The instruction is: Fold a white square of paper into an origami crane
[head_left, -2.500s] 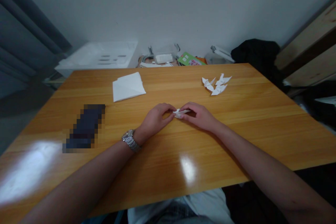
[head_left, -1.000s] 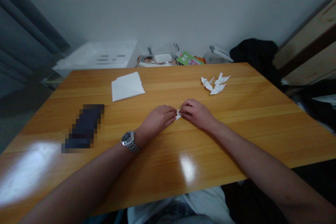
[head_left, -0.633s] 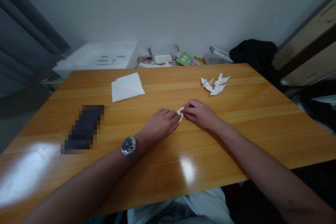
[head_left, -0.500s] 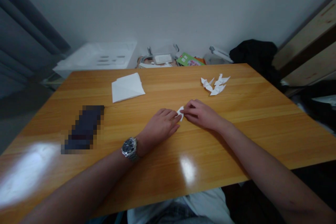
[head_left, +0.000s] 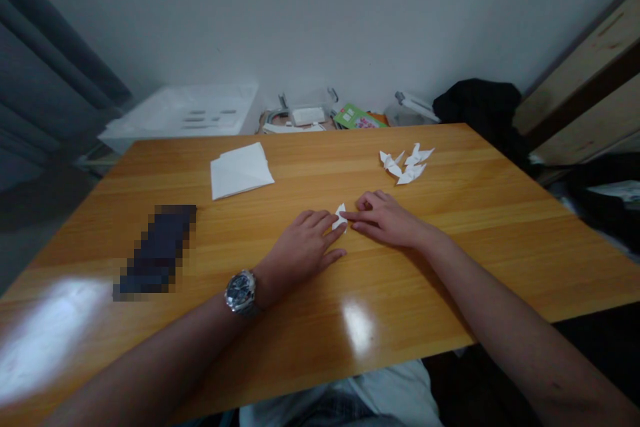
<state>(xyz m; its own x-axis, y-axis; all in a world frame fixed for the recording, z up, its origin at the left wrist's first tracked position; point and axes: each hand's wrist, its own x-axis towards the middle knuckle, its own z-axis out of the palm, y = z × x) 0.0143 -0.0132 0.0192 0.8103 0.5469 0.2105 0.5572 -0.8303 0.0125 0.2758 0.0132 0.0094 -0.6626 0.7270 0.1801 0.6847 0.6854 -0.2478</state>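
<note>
A small folded white paper (head_left: 341, 216) lies on the wooden table (head_left: 300, 293) between my hands. My left hand (head_left: 310, 240), with a watch on its wrist, lies palm down with fingers spread, its fingertips on the paper's left and lower edges. From the right, my right hand (head_left: 387, 219) touches the paper with its outstretched index finger; its other fingers are partly curled and apart. Several folded white paper birds (head_left: 411, 165) stand in a group beyond my right hand. A stack of white paper sheets (head_left: 242, 171) lies farther back on the left.
A dark, pixelated flat object (head_left: 159, 250) lies at the left of the table. Past the far edge are a white tray (head_left: 185, 110), a green booklet (head_left: 357, 117) and a black cloth or bag (head_left: 480, 107).
My left thumb has spread away from the other fingers. My right index finger has straightened over the paper, which now sits turned a little more upright. The view has shifted slightly.
</note>
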